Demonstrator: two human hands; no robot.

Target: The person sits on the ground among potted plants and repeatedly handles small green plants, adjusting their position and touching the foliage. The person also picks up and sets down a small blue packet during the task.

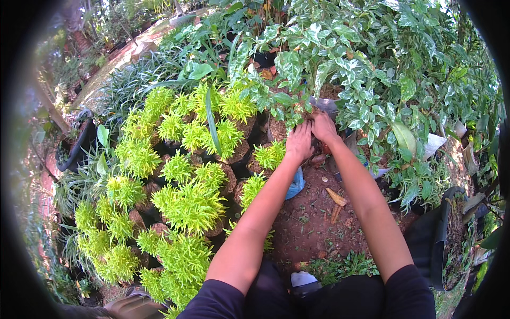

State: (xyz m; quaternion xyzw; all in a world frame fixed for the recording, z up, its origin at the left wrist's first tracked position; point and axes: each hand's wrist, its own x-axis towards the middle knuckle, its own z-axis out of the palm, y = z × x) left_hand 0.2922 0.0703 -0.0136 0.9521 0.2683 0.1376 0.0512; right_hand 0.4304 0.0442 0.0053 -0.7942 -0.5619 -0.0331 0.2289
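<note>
Both arms reach forward to the base of a plant with green-and-white variegated leaves. My left hand lies back-up, fingers pointing forward, beside brown potting soil. Close against it, my right hand bends its fingers down just below the rim of a greyish plastic grow bag. Leaves and the hands themselves hide the fingertips, so whether they grip anything cannot be told. Left of my hands stand several bright yellow-green leafy plants in dark bags of soil, one small plant right beside my left wrist.
A blue plastic bag lies under my left forearm. Dry leaves are scattered on reddish bare soil. Large black pots stand at right and left. Dense variegated foliage overhangs the right side.
</note>
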